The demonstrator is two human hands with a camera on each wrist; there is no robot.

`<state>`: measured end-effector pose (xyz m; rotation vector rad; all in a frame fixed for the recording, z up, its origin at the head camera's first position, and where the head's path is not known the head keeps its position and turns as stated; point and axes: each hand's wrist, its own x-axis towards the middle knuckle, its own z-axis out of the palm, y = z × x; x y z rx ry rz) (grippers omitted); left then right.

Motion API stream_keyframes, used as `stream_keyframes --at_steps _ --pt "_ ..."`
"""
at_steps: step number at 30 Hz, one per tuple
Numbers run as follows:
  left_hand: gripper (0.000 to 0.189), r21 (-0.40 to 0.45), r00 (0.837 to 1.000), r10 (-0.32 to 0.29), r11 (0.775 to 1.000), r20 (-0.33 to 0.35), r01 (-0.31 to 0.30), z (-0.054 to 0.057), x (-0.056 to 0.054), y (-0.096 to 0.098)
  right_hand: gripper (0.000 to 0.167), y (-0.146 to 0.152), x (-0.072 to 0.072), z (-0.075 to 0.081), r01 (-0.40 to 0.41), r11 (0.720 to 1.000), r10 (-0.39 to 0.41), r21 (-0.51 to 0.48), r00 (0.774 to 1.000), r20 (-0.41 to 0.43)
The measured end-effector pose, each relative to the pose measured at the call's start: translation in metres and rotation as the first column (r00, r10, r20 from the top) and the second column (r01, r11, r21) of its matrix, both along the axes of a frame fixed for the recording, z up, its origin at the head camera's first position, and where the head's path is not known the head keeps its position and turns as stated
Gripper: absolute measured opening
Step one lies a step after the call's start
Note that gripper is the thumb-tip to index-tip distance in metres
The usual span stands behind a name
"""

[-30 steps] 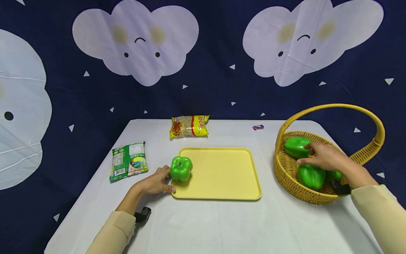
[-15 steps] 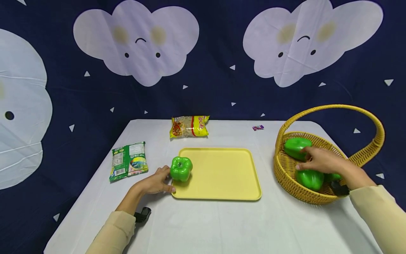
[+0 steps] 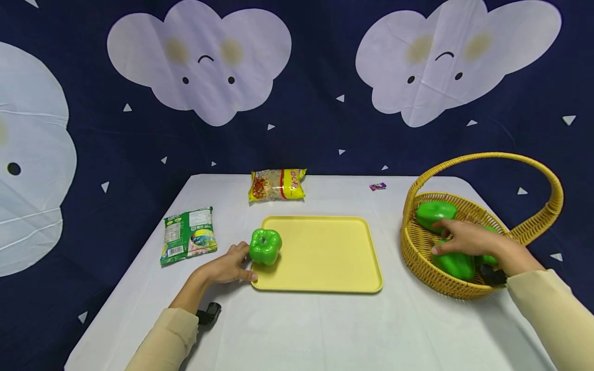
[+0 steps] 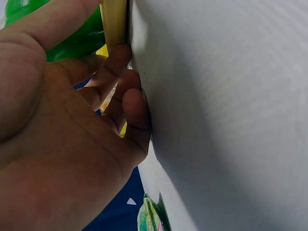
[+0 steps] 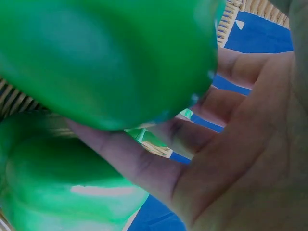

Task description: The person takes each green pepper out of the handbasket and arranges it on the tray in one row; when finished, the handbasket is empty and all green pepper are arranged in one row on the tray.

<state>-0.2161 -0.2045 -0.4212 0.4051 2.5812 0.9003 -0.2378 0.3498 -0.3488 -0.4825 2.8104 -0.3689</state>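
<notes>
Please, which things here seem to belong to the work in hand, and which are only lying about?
Probably part of the work:
left hand, at the yellow tray
right hand, in the wicker basket
green pepper on the tray
green peppers in the basket

Probably just lying about:
yellow packet behind the tray
green packet
small purple wrapper

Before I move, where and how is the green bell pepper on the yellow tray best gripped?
Probably round the broad sides of the green bell pepper, coming from above and the right. Its bulky, rounded body offers more to hold than the small stem on top; the left hand lies close on its left, while bare yellow tray lies to its right.
</notes>
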Motion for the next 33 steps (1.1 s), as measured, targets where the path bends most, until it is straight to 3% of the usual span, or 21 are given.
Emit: stream_keyframes --at_steps 11,19,23,33 --pt "0.084 0.010 1.000 -0.014 1.000 -0.012 0.014 0.000 0.000 -0.001 0.072 -0.008 -0.004 -0.007 -0.078 0.994 0.067 -0.073 0.987 -0.145" --pt "0.084 0.006 1.000 -0.013 1.000 -0.008 0.013 0.000 0.000 -0.001 0.067 -0.015 -0.007 -0.013 -0.127 0.985 0.102 -0.116 0.973 -0.205" --pt "0.083 0.007 1.000 -0.010 1.000 -0.005 0.010 0.001 0.000 0.000 0.070 -0.016 -0.007 -0.011 -0.115 0.986 0.090 -0.118 0.976 -0.200" --pt "0.083 -0.003 1.000 0.003 1.000 0.009 -0.003 0.001 0.000 0.000 0.082 -0.010 -0.006 -0.006 0.013 0.999 -0.020 -0.046 0.987 -0.162"
